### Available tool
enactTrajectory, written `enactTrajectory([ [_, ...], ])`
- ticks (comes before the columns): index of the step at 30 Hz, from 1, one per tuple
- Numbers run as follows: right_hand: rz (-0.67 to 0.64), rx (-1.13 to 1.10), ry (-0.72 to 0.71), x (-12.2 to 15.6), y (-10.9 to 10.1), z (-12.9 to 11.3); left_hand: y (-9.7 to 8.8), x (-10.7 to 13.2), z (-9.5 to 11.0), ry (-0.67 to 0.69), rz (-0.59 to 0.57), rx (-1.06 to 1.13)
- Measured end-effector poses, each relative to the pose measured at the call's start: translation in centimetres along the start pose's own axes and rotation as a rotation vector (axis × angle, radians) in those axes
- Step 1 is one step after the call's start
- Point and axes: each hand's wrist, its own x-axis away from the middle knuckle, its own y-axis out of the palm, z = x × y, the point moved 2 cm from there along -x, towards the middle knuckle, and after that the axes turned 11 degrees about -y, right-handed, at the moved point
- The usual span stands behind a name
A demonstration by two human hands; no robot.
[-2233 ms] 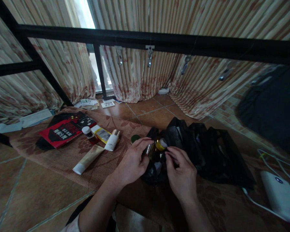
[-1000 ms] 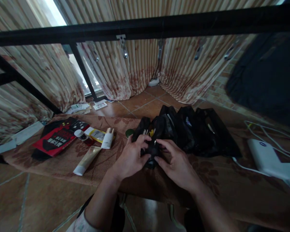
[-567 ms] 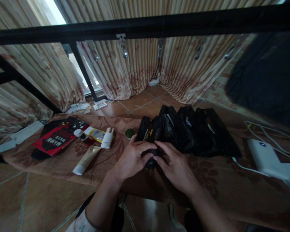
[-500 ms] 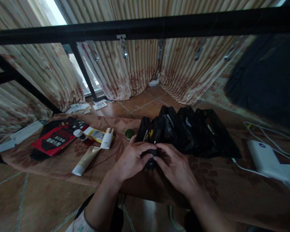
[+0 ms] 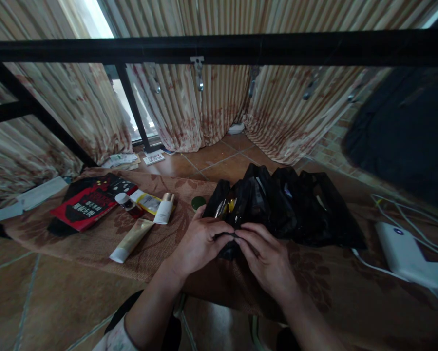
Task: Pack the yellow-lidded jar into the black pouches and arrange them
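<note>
A black multi-pocket toiletry bag (image 5: 292, 204) lies on a brown patterned mat (image 5: 153, 239). My left hand (image 5: 200, 241) and my right hand (image 5: 268, 258) meet at the bag's near left pocket, fingers curled and pinching its black edge. A yellow item and a metallic one (image 5: 229, 204) show in the pocket behind my fingers. A green round lid (image 5: 198, 202) sits just left of the bag.
Left on the mat lie a cream tube (image 5: 131, 240), a white tube (image 5: 164, 210), a yellow sachet (image 5: 147, 201), a small red bottle (image 5: 127, 203) and a red booklet (image 5: 87, 204). A white device with cables (image 5: 405, 248) is at right. A black rail (image 5: 219, 48) crosses overhead before curtains.
A yellow-capped jar and small items that were exposed between my hands now sit inside the pocket. Both hands have come together over its edge. The view shifted slightly.
</note>
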Motion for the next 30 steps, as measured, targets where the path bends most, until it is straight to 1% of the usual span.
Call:
enactTrajectory([
  [7,0.000,0.040,-0.067,-0.1,0.0,0.0,-0.1,0.2,-0.2,0.027,0.008,-0.029],
  [10,-0.001,0.049,-0.074,-0.2,0.1,-0.1,0.0,0.2,0.0,0.028,0.012,-0.046],
  [14,-0.012,0.031,-0.066,-0.4,0.1,-0.3,0.4,0.2,0.6,-0.001,0.026,-0.049],
  [19,-0.029,0.003,-0.041,-0.6,0.0,-0.5,0.6,0.1,1.0,-0.040,-0.023,-0.053],
  [23,-0.041,-0.046,-0.015,-0.5,-0.1,-0.2,0.2,0.1,0.8,-0.024,-0.131,-0.037],
  [25,-0.035,-0.059,-0.003,-0.5,-0.2,-0.1,0.0,0.2,0.7,-0.020,-0.165,-0.025],
  [30,-0.031,-0.004,-0.017,-0.6,-0.6,-0.1,0.0,0.2,0.6,-0.042,-0.116,-0.045],
])
